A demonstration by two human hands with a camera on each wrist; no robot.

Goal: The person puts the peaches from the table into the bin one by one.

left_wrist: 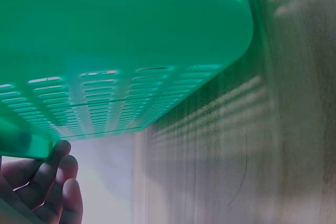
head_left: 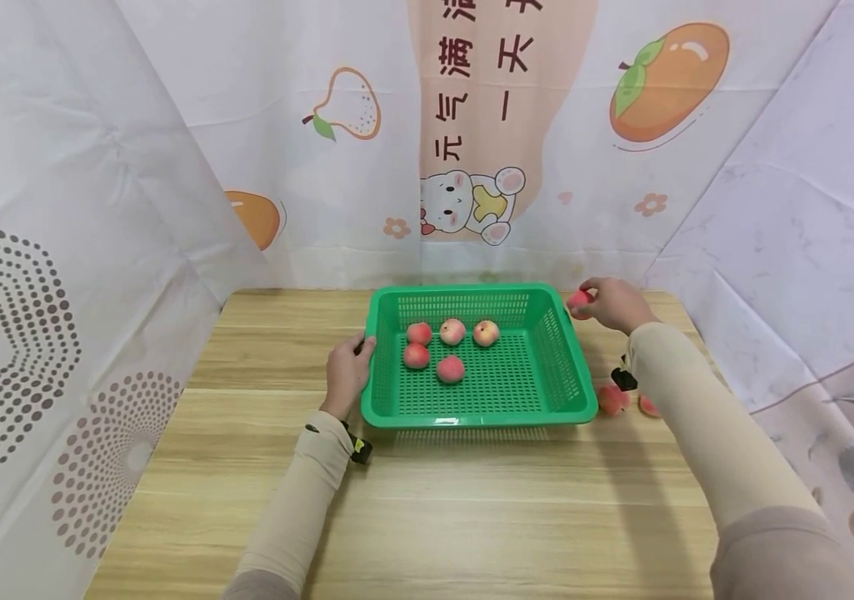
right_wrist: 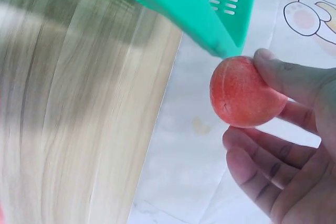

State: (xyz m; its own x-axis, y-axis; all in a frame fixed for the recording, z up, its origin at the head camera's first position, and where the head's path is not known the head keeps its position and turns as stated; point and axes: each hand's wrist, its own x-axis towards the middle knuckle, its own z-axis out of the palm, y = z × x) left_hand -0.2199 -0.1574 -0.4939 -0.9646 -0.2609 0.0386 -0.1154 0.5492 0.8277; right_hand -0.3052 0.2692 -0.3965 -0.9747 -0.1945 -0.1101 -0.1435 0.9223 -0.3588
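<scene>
Wood surface, walled by printed backdrop sheets on L, back and R; wide bare stretch at near edge, narrower strips L and R of basket. Green basket sits center-back, far rim near back edge of surface. Inside: 5 peaches in far-left part, near half bare mesh.

L hand grips basket's left rim, fingers curled on edge. R hand holds held peach pinched in thumb and fingertips, just outside basket's far-right corner, above rim level, apart from it.

2 loose peaches on surface just R of basket, partly behind R sleeve.

Head view only: basket contents, loose peaches. L wrist view: basket underside, fingers below rim. R wrist view: peach seam, basket corner close by.
</scene>
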